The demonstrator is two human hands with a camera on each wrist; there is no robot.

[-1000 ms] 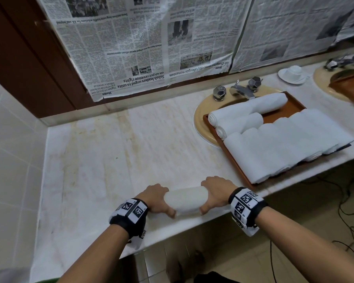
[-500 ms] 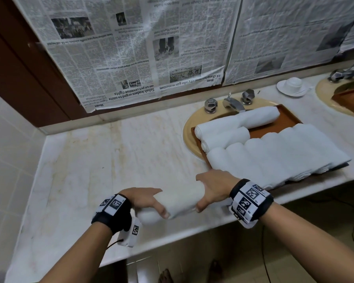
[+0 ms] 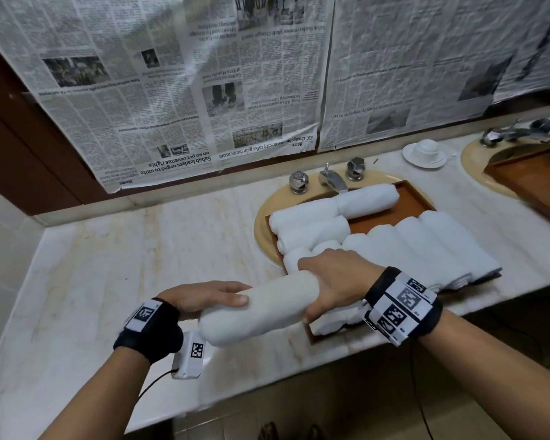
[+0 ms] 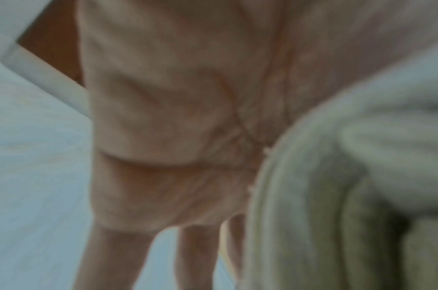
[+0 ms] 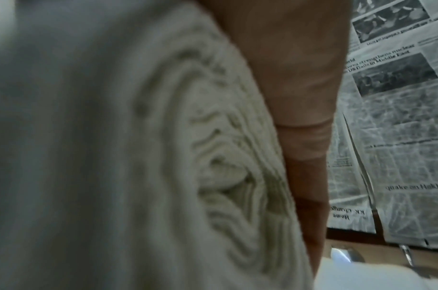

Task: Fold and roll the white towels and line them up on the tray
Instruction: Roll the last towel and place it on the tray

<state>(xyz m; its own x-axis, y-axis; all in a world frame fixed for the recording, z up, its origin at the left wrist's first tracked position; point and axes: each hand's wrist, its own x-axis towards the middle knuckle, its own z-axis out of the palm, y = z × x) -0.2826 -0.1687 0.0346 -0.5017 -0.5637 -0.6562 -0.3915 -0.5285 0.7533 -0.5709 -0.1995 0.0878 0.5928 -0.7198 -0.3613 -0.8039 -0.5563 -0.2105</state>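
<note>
Head view: both hands hold one rolled white towel (image 3: 261,308) above the front edge of the marble counter (image 3: 115,265), just left of the tray (image 3: 404,201). The roll slants, its left end lower and nearer the person, its right end raised toward the tray's near left corner. The left hand (image 3: 200,296) lies along the roll's left part, fingers long and close together over the top, thumb (image 3: 235,300) pressed on the roll's near side. The right hand (image 3: 334,281) wraps the right end, fingers curled over the far side and thumb under the end.

Left wrist view is blurred: the palm (image 4: 168,121) fills the middle, fingers (image 4: 111,259) run down the picture nearly straight with narrow gaps between them, and the roll's spiral end (image 4: 349,196) sits against the palm at the right.

Right wrist view shows the other spiral end (image 5: 225,176) close up, with a finger (image 5: 299,98) flat along its right side and newspaper (image 5: 391,137) beyond.

On the tray, which sits over a tan sink (image 3: 264,217), a row of rolled towels (image 3: 426,249) lies side by side along the front, with more rolls (image 3: 315,220) lying crosswise behind them. A tap (image 3: 331,179) stands behind the tray. A white cup on a saucer (image 3: 426,150) stands farther right on the counter, near a second sink (image 3: 477,160) holding another tray (image 3: 527,179). Newspaper sheets (image 3: 204,90) cover the wall.
</note>
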